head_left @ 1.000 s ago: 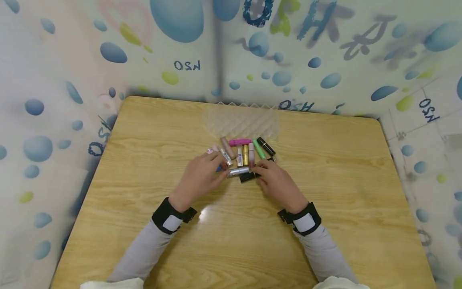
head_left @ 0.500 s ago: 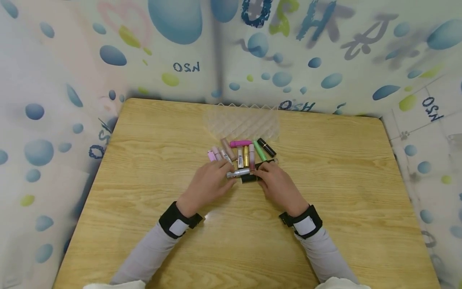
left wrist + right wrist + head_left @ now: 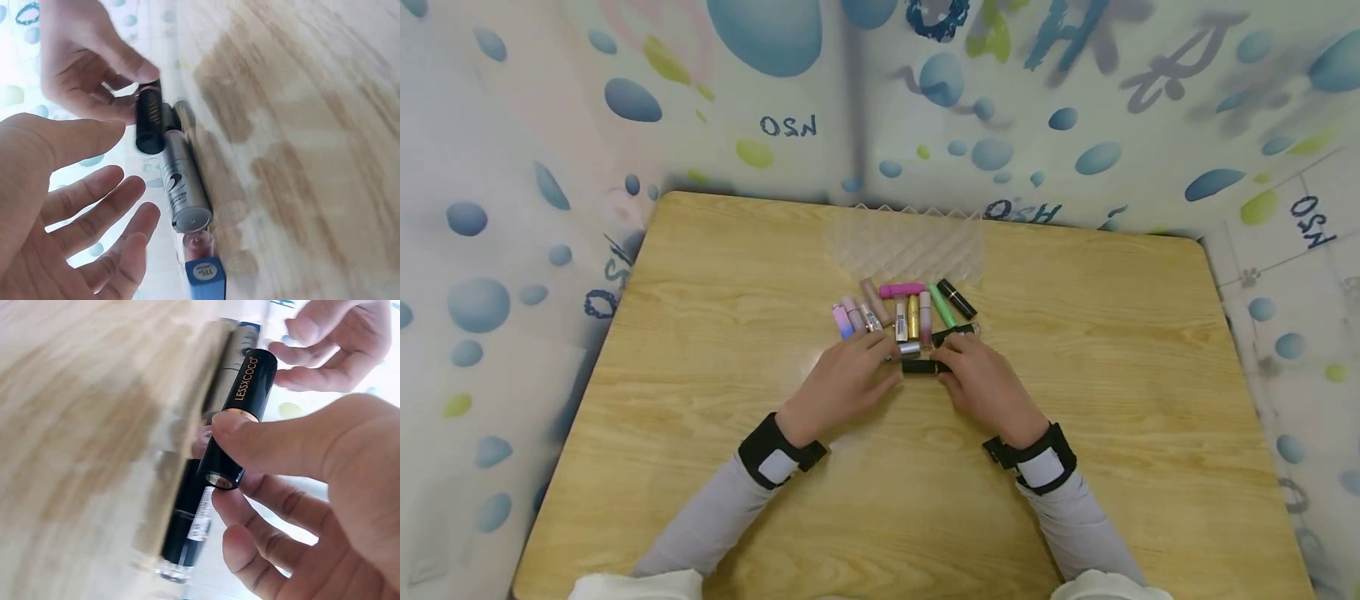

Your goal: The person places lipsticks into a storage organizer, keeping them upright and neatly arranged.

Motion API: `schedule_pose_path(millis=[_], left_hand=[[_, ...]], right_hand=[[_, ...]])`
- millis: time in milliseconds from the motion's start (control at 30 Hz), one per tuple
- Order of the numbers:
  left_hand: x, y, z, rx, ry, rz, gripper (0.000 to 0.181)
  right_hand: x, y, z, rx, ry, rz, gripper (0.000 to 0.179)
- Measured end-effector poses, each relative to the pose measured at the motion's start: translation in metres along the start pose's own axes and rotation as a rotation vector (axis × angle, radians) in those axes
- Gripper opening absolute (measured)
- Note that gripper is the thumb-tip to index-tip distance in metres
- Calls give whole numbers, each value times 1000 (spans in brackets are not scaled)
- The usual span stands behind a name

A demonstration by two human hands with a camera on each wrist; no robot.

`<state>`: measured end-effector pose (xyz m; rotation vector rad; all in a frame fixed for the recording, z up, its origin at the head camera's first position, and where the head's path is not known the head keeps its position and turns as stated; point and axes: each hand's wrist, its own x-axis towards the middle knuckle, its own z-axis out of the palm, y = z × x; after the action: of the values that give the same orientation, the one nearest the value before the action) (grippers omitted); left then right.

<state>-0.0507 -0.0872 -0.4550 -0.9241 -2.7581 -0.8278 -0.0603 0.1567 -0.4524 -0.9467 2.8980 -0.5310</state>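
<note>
My right hand [image 3: 988, 383] pinches a black lipstick [image 3: 253, 378] with a gold band and gold lettering between thumb and fingers, above the table. Facing it, my left hand [image 3: 838, 383] has its fingers spread and loosely bent, with nothing in its grasp. A silver cosmetic tube [image 3: 185, 187] lies just beyond the left fingertips, partly hidden in the head view. Behind the right fingers is a black tube with a clear end [image 3: 187, 519]. Farther back lie a gold lipstick [image 3: 913, 318], a pinkish lip gloss tube [image 3: 926, 317] and a green tube [image 3: 942, 307].
At the back of the table [image 3: 715, 267] lies a clear plastic organizer with a zigzag edge [image 3: 906, 242]. In front of it are a magenta tube [image 3: 902, 290], a second black gold-banded lipstick [image 3: 957, 298] and a pink-blue tube [image 3: 842, 321]. A patterned wall [image 3: 805, 167] stands behind.
The black lipstick in my right hand has come away from the silver tube, toward me. My left hand has shifted right, uncovering the pink-blue tube and now covering part of the silver one.
</note>
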Motion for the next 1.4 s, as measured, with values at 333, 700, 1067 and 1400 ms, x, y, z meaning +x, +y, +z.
schedule_pose_path(millis=[333,700,1067,1400], left_hand=[[0,2,0,-6,-57,-35,31],[4,-1,-2,-10,-60,-38,25],[5,-3,1,6,-58,-39,23],[6,-1,2,-25,-26,-28,23]], right_hand=[[2,-8,-8,53,46,-77,30],[2,-5,-12,254,8,-5,33],[2,0,-20,350,32,-42,37],[2,0,-26,373,88,-76,36]])
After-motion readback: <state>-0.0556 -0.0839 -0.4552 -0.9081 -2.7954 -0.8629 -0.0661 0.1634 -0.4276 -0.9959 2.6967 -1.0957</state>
